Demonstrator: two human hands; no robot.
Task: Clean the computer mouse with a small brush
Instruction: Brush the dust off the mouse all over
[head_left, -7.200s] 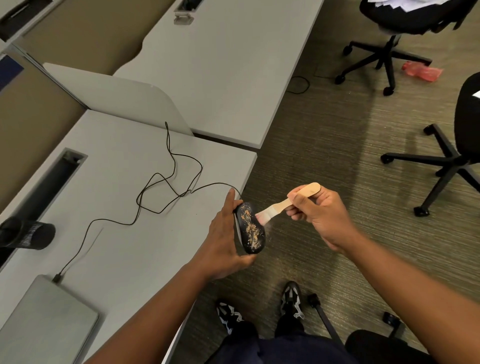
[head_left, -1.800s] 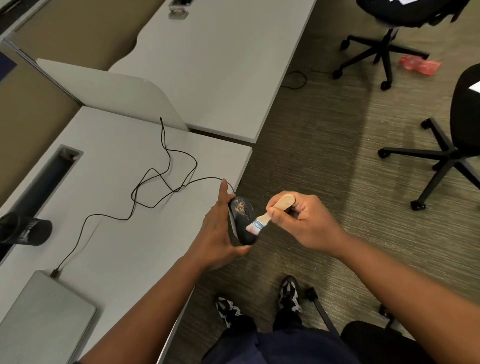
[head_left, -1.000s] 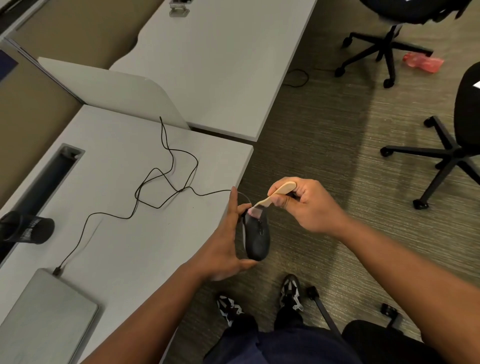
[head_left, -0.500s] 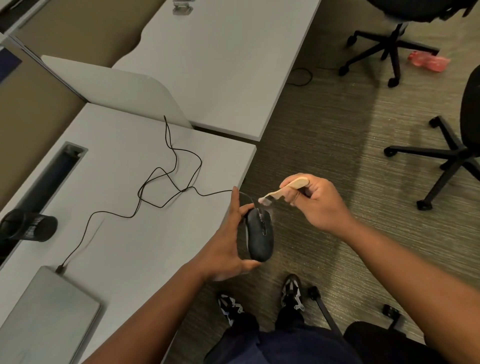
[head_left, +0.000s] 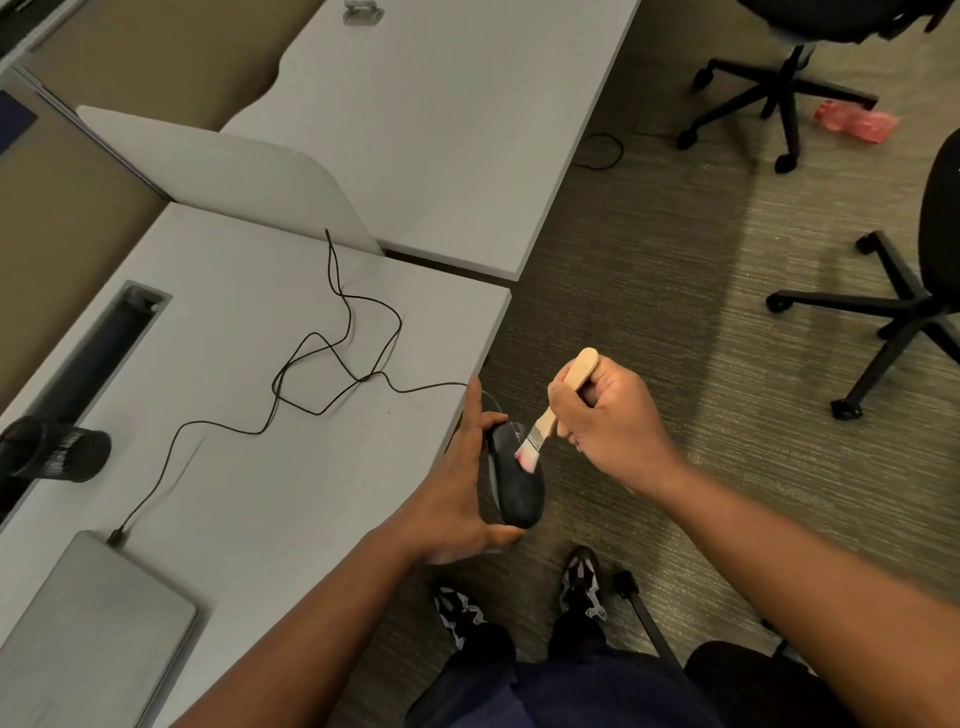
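Half a second ago the brush (head_left: 555, 408) hovered clear above the mouse's front; now its pink bristles touch the top of the mouse (head_left: 517, 480), handle tipped up and away. The right hand (head_left: 605, 422) grips the handle in a closed fist. The left hand (head_left: 457, 486) holds the mouse just past the desk (head_left: 249, 467) edge, over carpet (head_left: 649, 291), thumb under its rear end. Its cable (head_left: 332, 374) loops across the desk to a laptop (head_left: 88, 623). Chairs (head_left: 893, 306) stand well apart.
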